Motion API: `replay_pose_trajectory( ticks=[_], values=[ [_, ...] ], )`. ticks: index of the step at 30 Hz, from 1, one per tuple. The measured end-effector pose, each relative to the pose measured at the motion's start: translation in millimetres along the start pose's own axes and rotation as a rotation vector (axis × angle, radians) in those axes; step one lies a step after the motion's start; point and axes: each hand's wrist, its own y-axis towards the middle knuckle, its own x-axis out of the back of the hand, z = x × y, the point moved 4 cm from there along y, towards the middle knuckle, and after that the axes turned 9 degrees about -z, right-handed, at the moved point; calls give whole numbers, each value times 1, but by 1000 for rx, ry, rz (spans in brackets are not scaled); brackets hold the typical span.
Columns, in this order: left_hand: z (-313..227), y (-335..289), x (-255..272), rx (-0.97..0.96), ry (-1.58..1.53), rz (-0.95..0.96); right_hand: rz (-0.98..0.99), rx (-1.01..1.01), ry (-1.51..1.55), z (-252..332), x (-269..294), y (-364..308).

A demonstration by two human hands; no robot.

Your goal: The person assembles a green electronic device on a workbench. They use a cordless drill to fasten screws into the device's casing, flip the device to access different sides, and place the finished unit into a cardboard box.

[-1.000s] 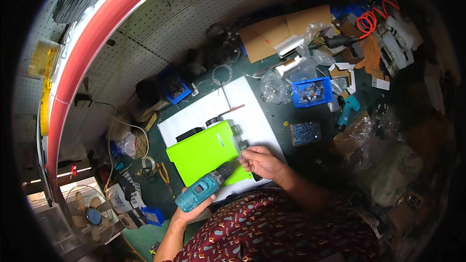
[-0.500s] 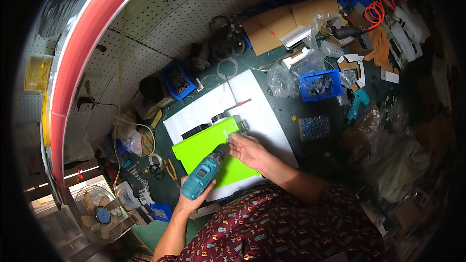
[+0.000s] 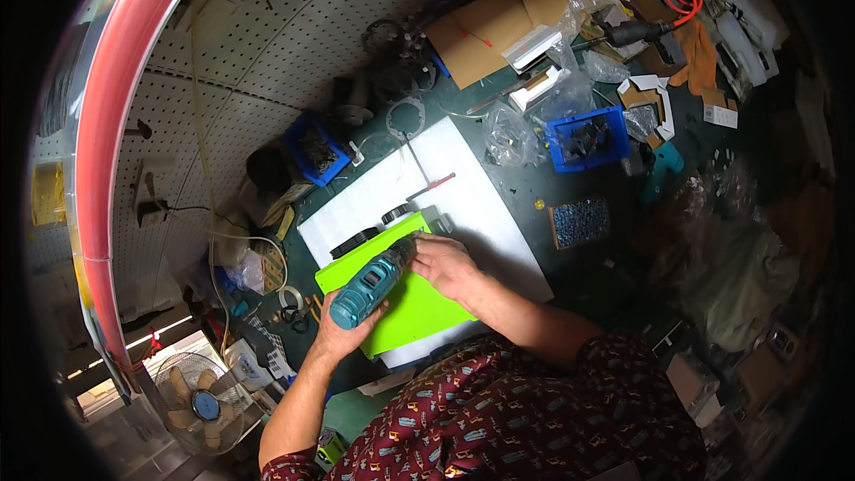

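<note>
My left hand (image 3: 350,335) grips a teal cordless drill (image 3: 367,292), its chuck pointing up and to the right over a bright green box-shaped housing (image 3: 419,313). At the chuck's front end, near the housing's upper right corner, the fingers of my right hand (image 3: 448,267) are closed together. Whatever they pinch is hidden by the fingers and the chuck. Two black round wheel-like parts (image 3: 354,242) stick out along the far side of the housing. Beneath it lies a white sheet (image 3: 499,254), with a thin red-handled rod (image 3: 434,185) resting beyond the housing.
Blue bins of small parts (image 3: 588,139) stand at the back left and right. A shallow tray of dark bits (image 3: 579,223) and a second teal power tool (image 3: 663,167) lie to the right. Brown cardboard (image 3: 485,31) and clear plastic bags (image 3: 512,135) lie farther back. A fan (image 3: 205,403) stands lower left.
The drill has moved up and forward, bringing its chuck to my right fingers near the housing's corner. My right hand stays close to that corner. The whole view has shifted slightly.
</note>
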Motion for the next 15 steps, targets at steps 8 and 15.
replay_pose_trajectory(
  ticks=[8, 15],
  values=[
    [-19, 28, 19, 71, 55, 181, -30, 27, 26, 3, -10, -9],
    [-30, 64, 31, 135, 182, 266, -156, 419, -565, 48, 25, -46]
  ],
)
